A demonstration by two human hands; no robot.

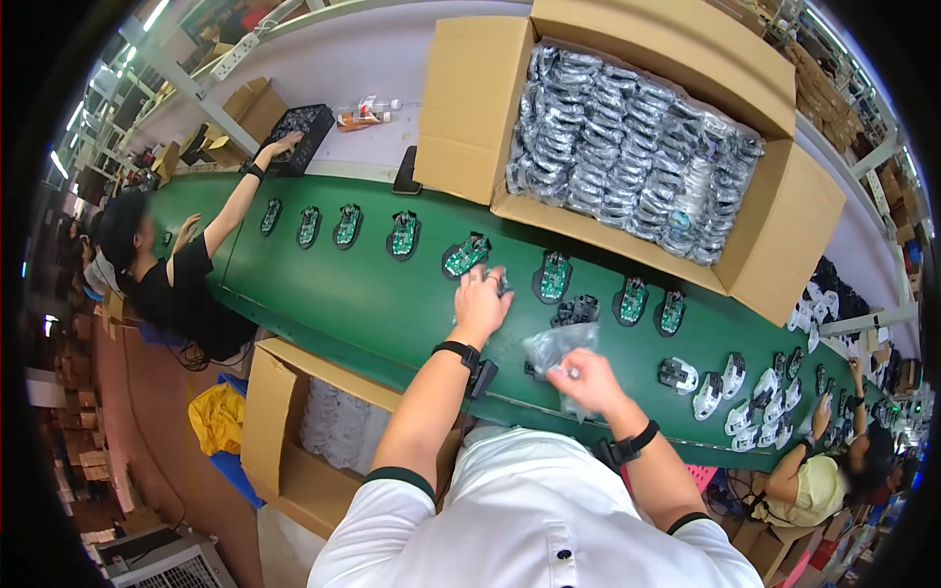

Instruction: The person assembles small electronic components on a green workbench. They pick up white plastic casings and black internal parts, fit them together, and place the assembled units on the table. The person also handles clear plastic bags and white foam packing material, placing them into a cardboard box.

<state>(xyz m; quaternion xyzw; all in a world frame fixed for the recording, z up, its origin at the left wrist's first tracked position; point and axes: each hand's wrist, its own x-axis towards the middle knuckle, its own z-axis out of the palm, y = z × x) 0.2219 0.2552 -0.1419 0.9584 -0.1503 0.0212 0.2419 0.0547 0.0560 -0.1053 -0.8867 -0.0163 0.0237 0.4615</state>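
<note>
A clear bag (555,343) is being gripped by the right hand (586,380), its fingers being clamped on the film, above the near side of the green belt (323,294). Just beyond the bag, a black part (576,311) is being carried on the belt. To the left, a board (465,257) is being reached by the left hand (480,306); whether its fingers are being closed on anything cannot be told. Farther off, wrapped parts (627,147) are being held in a carton (470,108).
</note>
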